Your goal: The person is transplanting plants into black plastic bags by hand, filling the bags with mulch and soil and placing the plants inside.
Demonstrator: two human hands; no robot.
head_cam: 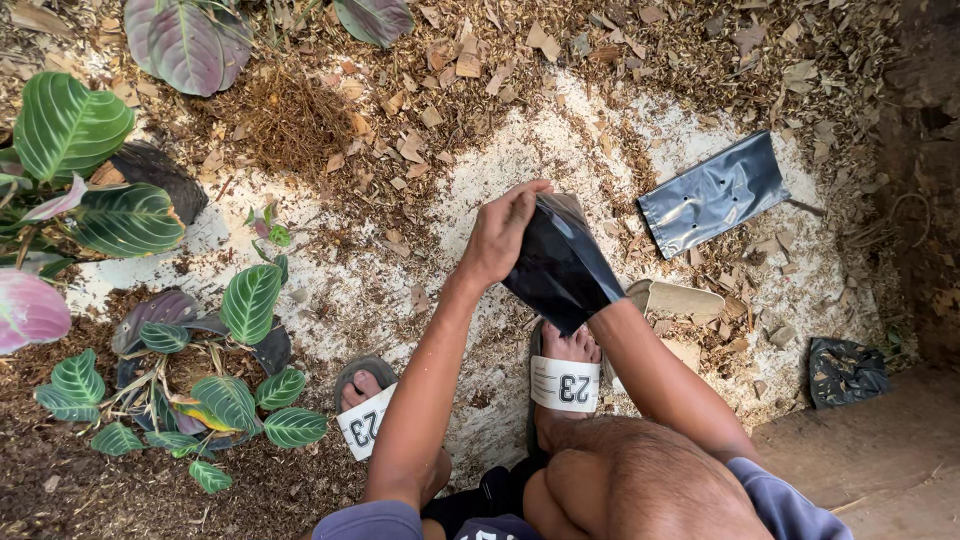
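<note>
Taking the black plastic bag [560, 268] held at the middle of the view as the landmark, and going from left to right.

Far to the left of the bag stand plants with striped green leaves [65, 125], some showing purple undersides, rooted in dark brown soil [60, 470]. Nearer, but still left of the bag, a small potted plant [215, 390] with the same striped leaves sits in a dark bag on the ground. Above and to the left of the bag lies a loose tuft of brown fibre [290, 115] among dry wood chips.

Just below and left of the bag, a foot in a grey sandal [362, 395] with a white strap rests on the pale, sawdust-strewn ground [520, 150].

The left hand [497, 238] touches the bag's upper left edge; its grip is closed on that rim, thumb and fingers pinched together on the plastic. The bag hangs in the air above the ground, tilted, with its open end toward the upper left.

The right hand is pushed inside the bag from the lower right, so only the forearm [650, 360] shows; whether that grip is apart or together cannot be told. Directly below the bag is the other foot in a second sandal [566, 380].

Just right of the bag lies a pale, flat scoop-like piece [680, 298]. Farther to the upper right, a flat empty black bag with punched holes [712, 193] lies on the ground. Far to the lower right sits a crumpled dark bag [845, 370], beside a bare earthen step [880, 450].
</note>
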